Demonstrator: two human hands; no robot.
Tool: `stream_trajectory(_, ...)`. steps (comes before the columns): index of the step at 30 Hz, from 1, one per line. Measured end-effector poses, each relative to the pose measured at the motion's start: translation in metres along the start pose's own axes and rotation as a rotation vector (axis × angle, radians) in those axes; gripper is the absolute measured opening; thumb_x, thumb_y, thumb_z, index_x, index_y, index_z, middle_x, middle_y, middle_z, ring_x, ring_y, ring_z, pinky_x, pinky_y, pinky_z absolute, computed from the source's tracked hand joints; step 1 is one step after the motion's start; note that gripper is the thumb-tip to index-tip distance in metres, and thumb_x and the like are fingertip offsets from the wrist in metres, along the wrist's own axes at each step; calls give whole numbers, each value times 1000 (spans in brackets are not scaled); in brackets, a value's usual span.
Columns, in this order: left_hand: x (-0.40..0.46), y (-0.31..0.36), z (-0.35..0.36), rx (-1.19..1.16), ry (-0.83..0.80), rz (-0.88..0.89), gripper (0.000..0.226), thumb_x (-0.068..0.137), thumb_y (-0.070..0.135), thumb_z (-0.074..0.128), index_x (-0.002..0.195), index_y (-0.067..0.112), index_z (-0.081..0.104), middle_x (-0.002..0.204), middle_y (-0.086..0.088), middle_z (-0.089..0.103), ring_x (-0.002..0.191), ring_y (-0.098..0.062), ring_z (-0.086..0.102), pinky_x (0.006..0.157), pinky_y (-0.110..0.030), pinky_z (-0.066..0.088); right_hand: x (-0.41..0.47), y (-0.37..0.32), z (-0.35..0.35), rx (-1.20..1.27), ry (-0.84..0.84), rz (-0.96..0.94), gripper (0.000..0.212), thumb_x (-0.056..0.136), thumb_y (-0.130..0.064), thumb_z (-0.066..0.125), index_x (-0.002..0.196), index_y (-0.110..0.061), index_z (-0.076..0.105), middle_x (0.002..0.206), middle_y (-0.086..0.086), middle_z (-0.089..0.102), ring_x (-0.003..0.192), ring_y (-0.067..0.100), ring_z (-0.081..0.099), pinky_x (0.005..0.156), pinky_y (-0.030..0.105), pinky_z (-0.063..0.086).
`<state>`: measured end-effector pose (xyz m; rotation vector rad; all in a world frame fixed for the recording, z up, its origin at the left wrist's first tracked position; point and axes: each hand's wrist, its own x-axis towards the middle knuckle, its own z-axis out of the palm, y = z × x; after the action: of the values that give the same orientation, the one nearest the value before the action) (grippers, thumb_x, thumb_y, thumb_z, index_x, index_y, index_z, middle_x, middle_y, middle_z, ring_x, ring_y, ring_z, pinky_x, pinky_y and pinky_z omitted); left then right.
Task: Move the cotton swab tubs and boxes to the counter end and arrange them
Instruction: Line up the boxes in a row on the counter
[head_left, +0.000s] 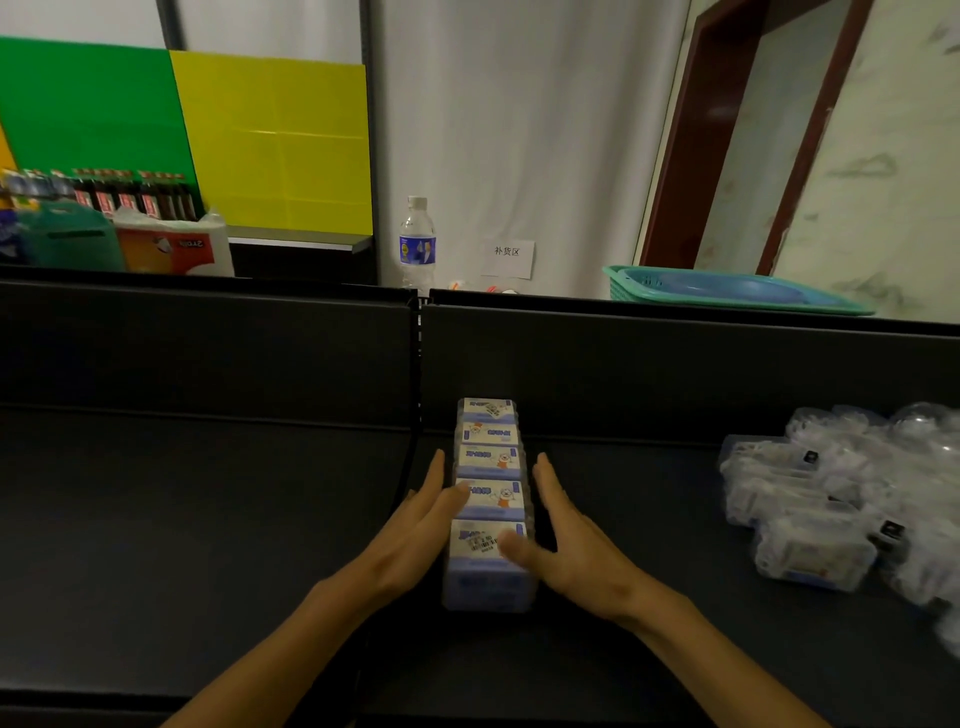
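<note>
swab boxes (489, 493), flanked by both hands

White and blue cartoon-printed cotton swab boxes (489, 499), black shelf (208, 519), green panel (88, 109), yellow panel (275, 140), teal basket (727, 296), clear packets (831, 509)

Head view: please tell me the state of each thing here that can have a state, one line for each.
Row of cotton swab boxes: five, lined up end to end toward the back panel, upright.
Left hand: open, fingers straight against the row's left side.
Right hand: open, fingers straight along the row's right side.
Clear packs: loose heap, untouched.
Water bottle: upright, capped.
Green basket: holds a blue basin.
</note>
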<state>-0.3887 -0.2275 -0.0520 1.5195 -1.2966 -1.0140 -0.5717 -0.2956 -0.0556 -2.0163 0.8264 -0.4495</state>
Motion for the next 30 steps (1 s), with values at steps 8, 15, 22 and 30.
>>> stream_trajectory(8,35,8,-5,-34,-20,-33,51,99,38,30,146,31,10,122,14,45,82,8,49,67,-10,39,44,-3,-9,235,100,145,103,77,-77,44,150,-31,-13,158,1,20,139,21,33,109,36,32)
stream_trajectory(15,49,-6,-7,8,-59,-51,27,93,48,37,113,62,25,118,12,55,106,-9,59,99,-38,43,57,2,-2,231,98,129,40,79,-68,41,113,-68,21,136,1,49,122,18,53,105,43,44)
stream_trajectory(22,72,-1,-13,68,1,-94,77,90,55,38,147,33,-9,149,-6,31,121,-20,49,104,-41,38,81,11,-14,207,121,180,113,65,-83,42,151,-31,-9,148,4,40,136,24,38,113,50,31)
stream_trajectory(30,95,-3,-17,38,-26,-45,45,99,31,36,141,36,22,117,7,56,101,-12,61,82,-29,51,101,20,-16,207,117,146,58,93,-58,41,144,-42,19,128,4,57,111,19,61,99,44,49)
